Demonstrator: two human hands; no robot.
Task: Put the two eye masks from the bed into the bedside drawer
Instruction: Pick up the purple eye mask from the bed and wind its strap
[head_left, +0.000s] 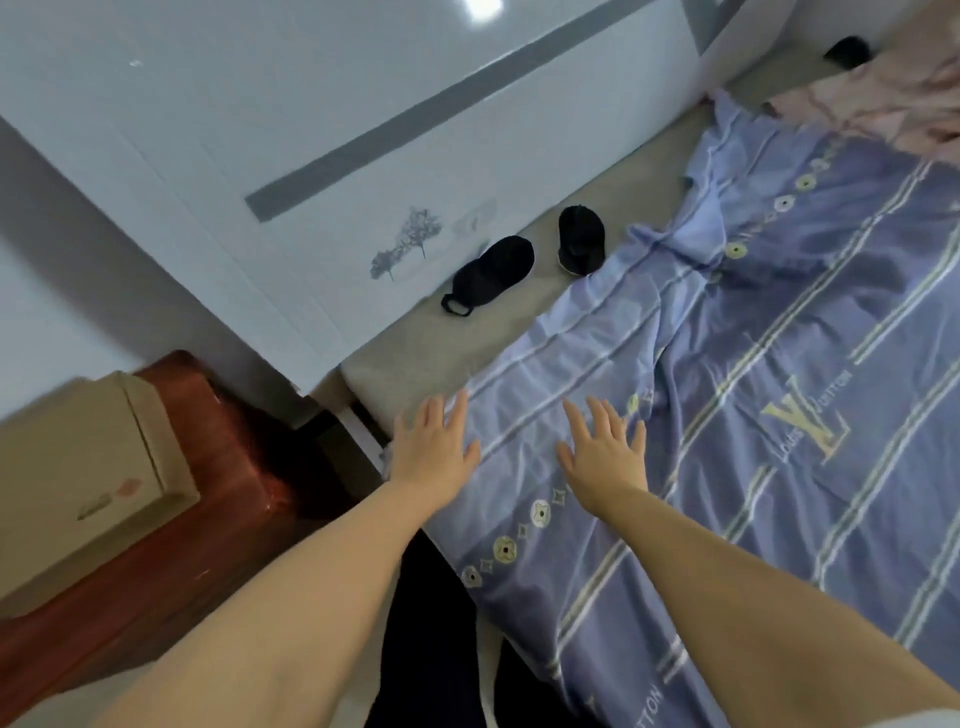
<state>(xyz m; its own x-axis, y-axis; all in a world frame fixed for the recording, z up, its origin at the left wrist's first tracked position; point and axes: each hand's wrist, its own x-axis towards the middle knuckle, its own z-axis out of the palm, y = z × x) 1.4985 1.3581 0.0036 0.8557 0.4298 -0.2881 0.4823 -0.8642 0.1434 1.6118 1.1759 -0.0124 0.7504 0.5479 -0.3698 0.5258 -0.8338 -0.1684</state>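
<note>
Hands, left hand (434, 447) and right hand (605, 452), hover open-fingered and empty over the striped lilac bedsheet (727, 364). Two black fabric eye masks (493, 273) (581, 239) lie at twelve o'clock, well apart from them, apparently awaiting the reach.

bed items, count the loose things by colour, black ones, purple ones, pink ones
black: 3, eye mask, second eye mask, small dark item at the far end, too blurred to name
purple: 1, striped sheet
pink: 1, crumpled cloth
total: 5
</note>
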